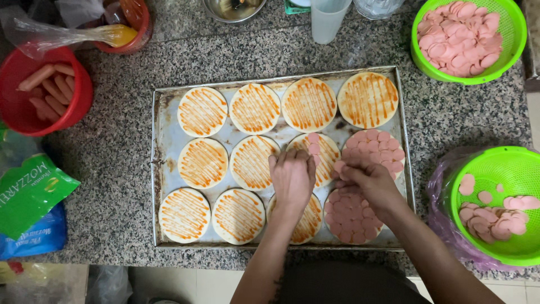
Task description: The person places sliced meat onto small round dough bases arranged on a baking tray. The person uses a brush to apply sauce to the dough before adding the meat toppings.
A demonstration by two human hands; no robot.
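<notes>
Over a metal baking tray of sauce-striped dough rounds on a speckled granite counter: left hand curled, fingertips down on the half-covered round in the middle row, apparently pressing a pink sausage slice onto the sauce, though the grip itself hidden under the knuckles; right hand just beside it, fingers bunched narrow around a small stack of slices, held above the gap between two fully covered rounds, one beyond the knuckles, one beneath the wrist.

Slices thin, soft and light, likely floppy and a little greasy; best pinched at the edge between thumb and forefinger, peeled one at a time from the stack; prone to clinging together and to sliding on wet sauce. Dough rounds soft and easily dented; light pressure only.

Supply close by: a green colander with a few slices to the outside of the right hand; a fuller green colander farther ahead of it; a red bowl of whole sausages well away beyond the left hand; a green cheese packet nearer on that same side.
</notes>
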